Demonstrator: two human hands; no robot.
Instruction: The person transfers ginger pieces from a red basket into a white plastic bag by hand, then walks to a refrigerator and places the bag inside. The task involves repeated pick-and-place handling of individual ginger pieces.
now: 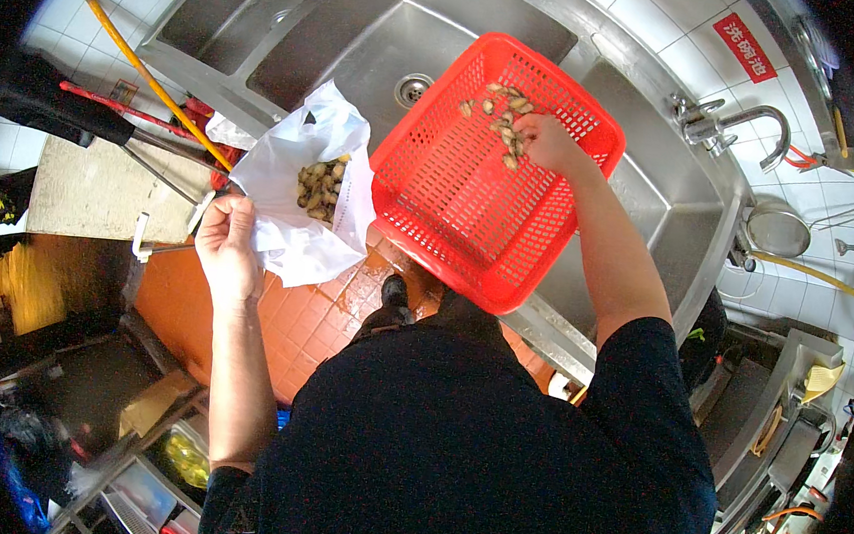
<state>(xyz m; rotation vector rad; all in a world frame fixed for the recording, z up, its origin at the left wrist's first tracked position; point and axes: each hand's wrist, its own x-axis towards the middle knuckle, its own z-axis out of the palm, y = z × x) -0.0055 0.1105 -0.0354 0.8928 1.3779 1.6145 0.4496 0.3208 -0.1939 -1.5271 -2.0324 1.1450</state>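
My left hand [230,240] pinches the edge of a white plastic bag [301,246], which hangs with its mouth spread. Inside the bag lies a heap of small brownish shellfish [319,187]. To its right, a red perforated plastic basket [471,188] is tilted over the sink, its near end beyond the sink's front edge. My right hand [548,142] reaches into the basket, fingers bent down among several loose shellfish [517,102]. Its fingertips touch the shellfish, but whether they grip any is hidden.
Under the basket is a stainless steel sink [360,66] with a drain [413,90]. A curved faucet [747,119] stands at the right. A yellow pole [156,80] leans at the left, and a strainer [778,228] hangs on the tiled wall. Shelves [148,471] fill the lower left.
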